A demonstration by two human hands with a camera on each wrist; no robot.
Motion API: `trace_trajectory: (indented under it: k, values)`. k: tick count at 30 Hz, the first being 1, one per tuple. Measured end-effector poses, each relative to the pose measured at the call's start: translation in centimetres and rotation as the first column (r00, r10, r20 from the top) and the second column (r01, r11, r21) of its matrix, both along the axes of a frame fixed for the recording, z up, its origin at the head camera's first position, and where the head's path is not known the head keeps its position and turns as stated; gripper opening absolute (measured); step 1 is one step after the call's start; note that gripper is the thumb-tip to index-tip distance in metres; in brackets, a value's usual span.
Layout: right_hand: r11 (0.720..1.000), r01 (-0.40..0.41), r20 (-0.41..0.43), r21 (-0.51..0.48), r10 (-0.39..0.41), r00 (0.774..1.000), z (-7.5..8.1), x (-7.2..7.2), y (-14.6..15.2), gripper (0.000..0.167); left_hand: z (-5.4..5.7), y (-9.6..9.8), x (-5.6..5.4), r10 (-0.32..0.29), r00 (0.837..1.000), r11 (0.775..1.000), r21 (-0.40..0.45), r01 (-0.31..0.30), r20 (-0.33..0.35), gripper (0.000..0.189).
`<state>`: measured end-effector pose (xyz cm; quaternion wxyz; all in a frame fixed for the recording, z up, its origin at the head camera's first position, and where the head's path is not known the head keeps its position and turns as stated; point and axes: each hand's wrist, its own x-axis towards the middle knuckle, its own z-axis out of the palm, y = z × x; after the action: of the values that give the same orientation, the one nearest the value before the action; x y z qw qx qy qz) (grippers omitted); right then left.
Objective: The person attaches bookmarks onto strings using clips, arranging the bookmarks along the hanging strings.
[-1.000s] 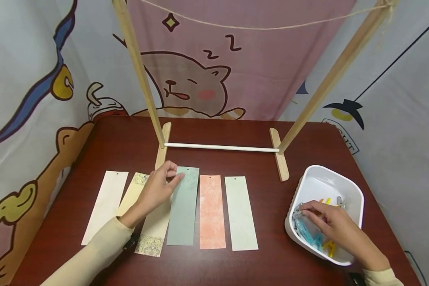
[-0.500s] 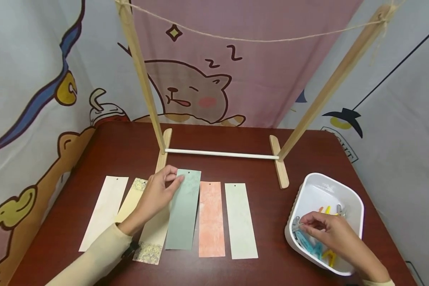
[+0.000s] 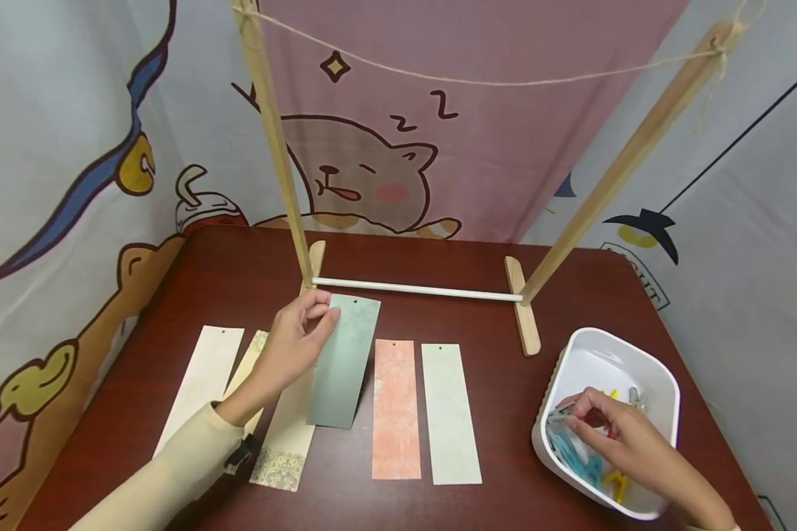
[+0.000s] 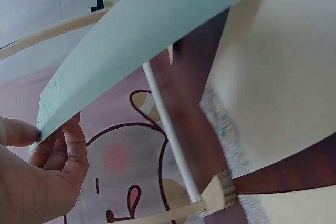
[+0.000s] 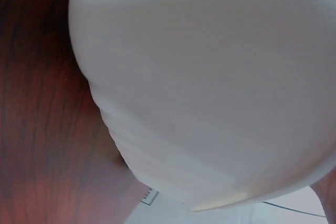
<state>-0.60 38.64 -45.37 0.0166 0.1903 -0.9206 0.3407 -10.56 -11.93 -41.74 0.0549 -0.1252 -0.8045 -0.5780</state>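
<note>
In the head view my left hand [image 3: 297,335] pinches a grey-green bookmark [image 3: 347,361] by its upper left edge. The bookmark is tilted, its punched end raised off the table. Seen from the left wrist, thumb and fingers grip one end of the same bookmark [image 4: 131,51]. Over the white bin [image 3: 671,391], my right hand [image 3: 620,435] pinches a small grey clip [image 3: 559,415] between thumb and fingertips. Light blue clips [image 3: 581,461] and yellow clips [image 3: 615,484] lie below it. The right wrist view shows only the bin wall [image 5: 210,87], not the hand.
Flat on the table [image 3: 345,509] lie a cream bookmark [image 3: 202,391], two lace-patterned ones [image 3: 279,464], an orange one [image 3: 396,409] and a pale green one [image 3: 450,413]. Behind stands a wooden frame [image 3: 604,177] with a slack string [image 3: 485,82] and a white crossbar [image 3: 415,288].
My left hand has lifted the grey-green bookmark from the table and tilted it. My right hand stays over the bin, with the grey clip raised slightly. The head view has shifted a little.
</note>
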Motion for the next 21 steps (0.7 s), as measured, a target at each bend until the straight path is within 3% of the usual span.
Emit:
trace_trajectory:
  k: [6, 11, 15, 21]
  values:
    - [0.992, 0.105, 0.023, 0.064, -0.106, 0.994, 1.2, -0.2, -0.7, 0.032, 1.2, -0.2, -0.7, 0.019, 1.0, 1.0, 0.01, -0.019, -0.025, 0.015]
    - [0.979, 0.152, 0.022, 0.135, -0.156, 0.987, 2.1, -0.5, -0.7, 0.045, 1.7, -0.3, -1.0, 0.035, 0.999, 0.999, 0.024, -0.034, -0.042, 0.015]
    - [0.968, 0.18, 0.022, 0.176, -0.187, 0.982, 2.5, -0.4, -0.6, 0.046, 1.9, -0.4, -1.1, 0.035, 0.998, 0.999, 0.032, -0.033, -0.061, 0.014]
    - [0.97, 0.204, -0.075, 0.135, -0.195, 0.978, 2.8, -0.5, -0.5, 0.041, 2.0, -0.5, -1.4, 0.037, 0.997, 0.998, 0.048, -0.034, -0.073, 0.015]
